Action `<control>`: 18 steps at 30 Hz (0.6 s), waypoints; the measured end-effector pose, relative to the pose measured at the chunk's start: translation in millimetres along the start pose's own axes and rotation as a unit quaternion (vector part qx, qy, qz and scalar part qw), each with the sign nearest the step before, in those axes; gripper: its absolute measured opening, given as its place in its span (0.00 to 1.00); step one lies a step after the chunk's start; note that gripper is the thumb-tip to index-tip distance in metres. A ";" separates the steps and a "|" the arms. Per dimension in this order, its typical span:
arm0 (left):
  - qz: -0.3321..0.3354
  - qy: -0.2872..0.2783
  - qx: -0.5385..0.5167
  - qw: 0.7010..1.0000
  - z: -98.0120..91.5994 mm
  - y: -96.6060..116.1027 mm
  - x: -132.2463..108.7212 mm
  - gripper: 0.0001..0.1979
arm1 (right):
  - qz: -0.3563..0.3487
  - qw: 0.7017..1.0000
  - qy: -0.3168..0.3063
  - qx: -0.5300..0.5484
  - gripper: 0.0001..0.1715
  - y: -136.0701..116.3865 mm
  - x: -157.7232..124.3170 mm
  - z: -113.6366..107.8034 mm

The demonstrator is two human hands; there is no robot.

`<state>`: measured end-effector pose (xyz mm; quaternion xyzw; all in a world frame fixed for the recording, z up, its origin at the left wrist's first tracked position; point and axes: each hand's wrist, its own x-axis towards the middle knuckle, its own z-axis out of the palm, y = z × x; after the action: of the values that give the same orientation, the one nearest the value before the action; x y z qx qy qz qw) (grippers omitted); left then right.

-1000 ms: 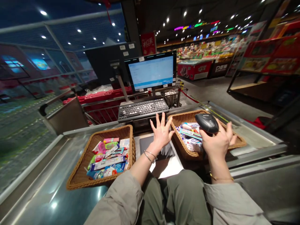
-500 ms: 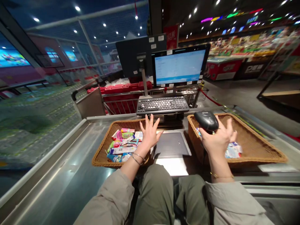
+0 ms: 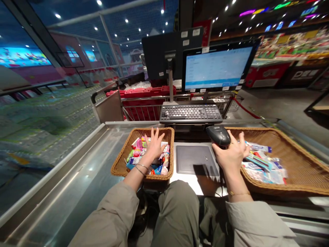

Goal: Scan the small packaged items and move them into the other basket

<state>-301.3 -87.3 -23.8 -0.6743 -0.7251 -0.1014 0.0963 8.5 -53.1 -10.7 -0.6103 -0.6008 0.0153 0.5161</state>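
My left hand is over the left wicker basket, fingers spread, with nothing held. Beneath it in that basket lie several small colourful packages, partly covered by the hand and forearm. In my right hand is a black barcode scanner, its head pointing left above the scale plate. The thumb and palm are around the scanner's handle, while some fingers stick out. Beside that hand, the right wicker basket holds toothpaste boxes and other small packages at its left end.
Between the baskets a grey scale plate is set into the counter. Behind it stand a black keyboard and a lit monitor. A metal counter surface stretches left. Beyond are a shopping cart and red crates.
The view has turned a little to the left. My left hand has come further over the left basket. More packages show in the right basket; the right hand still holds the scanner.
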 end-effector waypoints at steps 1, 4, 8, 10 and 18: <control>0.006 -0.015 0.006 1.000 2.6 -1.0 0.0 0.29 | -0.001 1.000 -0.001 -0.002 0.35 1.0 -0.7 0.8; 0.030 -0.062 0.021 0.997 11.9 -2.7 -0.3 0.26 | -0.008 1.000 -0.010 -0.009 0.35 3.5 -1.7 1.2; 0.062 -0.113 0.024 0.991 21.2 -2.8 -3.2 0.18 | -0.018 1.000 -0.008 -0.010 0.36 6.7 -2.9 1.2; 0.076 -0.134 0.026 0.988 23.0 -2.3 -5.1 0.14 | -0.022 1.000 -0.008 -0.009 0.35 8.7 -3.5 2.1; 0.121 -0.173 0.009 0.977 27.9 2.4 -6.1 0.07 | -0.021 1.000 -0.012 -0.015 0.38 14.1 -4.0 3.8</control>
<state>-298.5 -85.3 -52.2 -0.7634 -0.6448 0.0363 -0.0130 15.1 -50.1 -24.0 -0.6048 -0.6202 0.0029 0.4996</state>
